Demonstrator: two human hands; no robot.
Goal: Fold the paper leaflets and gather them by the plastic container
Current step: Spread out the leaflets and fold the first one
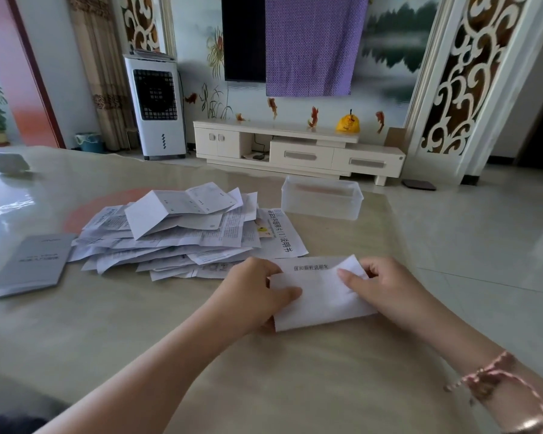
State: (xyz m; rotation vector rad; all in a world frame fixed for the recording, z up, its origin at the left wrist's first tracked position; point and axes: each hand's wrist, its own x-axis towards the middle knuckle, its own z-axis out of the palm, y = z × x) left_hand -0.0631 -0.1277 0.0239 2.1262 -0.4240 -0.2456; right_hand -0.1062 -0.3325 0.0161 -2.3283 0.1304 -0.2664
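Observation:
A white paper leaflet [322,296] lies partly folded on the beige table [138,324] in front of me. My left hand [251,292] pinches its left edge, thumb on top. My right hand [380,288] pinches its upper right flap, which is bent over. A loose pile of several unfolded leaflets [176,233] spreads to the left and behind. One printed leaflet [284,233] lies flat between the pile and a clear plastic container [322,198], which stands farther back near the table's far edge.
A grey booklet [33,264] lies at the left of the pile. A small grey object [10,162] sits at the far left corner. The table's right edge [398,233] runs close to my right hand; beyond it is tiled floor.

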